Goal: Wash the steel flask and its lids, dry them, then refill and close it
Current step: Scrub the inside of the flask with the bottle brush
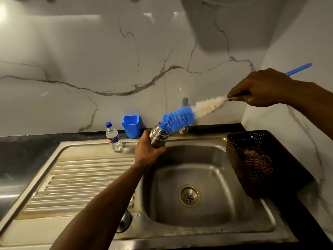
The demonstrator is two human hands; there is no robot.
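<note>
A white marble-patterned wall (90,60) with grey veins fills the upper half of the view. Below it sits a stainless steel sink unit (198,230), with a ribbed draining board (77,181) on the left and a square basin on the right, its round drain (189,196) near the middle of the basin floor. A dark brown perforated plastic basket (252,159) stands at the right edge of the sink, with a striped cloth-like item inside that is too dim to make out clearly.

The person's left hand (147,150) reaches in from the bottom of the view, fingers wrapped round the body of a cylindrical steel flask (159,137), holding it tilted above the back-left corner of the basin, its open mouth pointing up and to the right. The right hand (259,89) comes in from the right edge, fingers curled tightly round the handle of a long bottle brush (180,118). The brush has blue bristles at its tip and off-white bristles nearer the hand; its blue plastic handle end pokes out behind the hand. The blue bristle tip sits at the flask's mouth, just entering it.

Behind the flask, a blue rectangular plastic cup (131,126) stands against the wall. Left of it, a small clear plastic water bottle (113,138) with a blue cap stands on the rear rim of the sink.
</note>
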